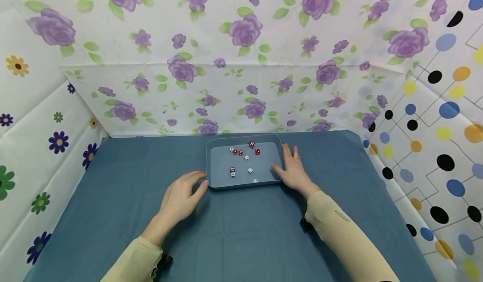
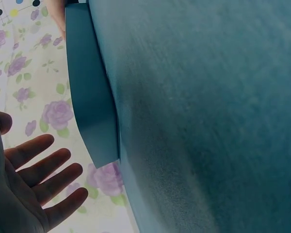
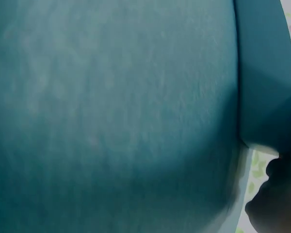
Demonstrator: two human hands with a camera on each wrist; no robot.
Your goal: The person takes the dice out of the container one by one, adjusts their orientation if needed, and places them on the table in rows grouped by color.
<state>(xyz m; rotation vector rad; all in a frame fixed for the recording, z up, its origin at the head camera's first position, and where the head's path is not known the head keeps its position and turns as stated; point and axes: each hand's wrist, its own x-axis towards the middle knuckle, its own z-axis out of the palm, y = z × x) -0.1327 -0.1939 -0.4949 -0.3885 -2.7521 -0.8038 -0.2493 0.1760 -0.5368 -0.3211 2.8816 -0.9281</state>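
Note:
A shallow blue-grey tray rests on the blue cloth near its back edge. Several red dice and several white dice lie scattered inside it. A red die and a white die sit touching or nearly so. My left hand is beside the tray's left end; the left wrist view shows its fingers spread and apart from the tray wall. At the right end, my right hand has its thumb at the rim and its other fingers extended outside. The right wrist view shows that hand only darkly.
Blue cloth covers the table in front of and beside the tray. A flowered sheet hangs right behind it. Patterned sheets, one with flowers and one with dots, close off the left and right sides.

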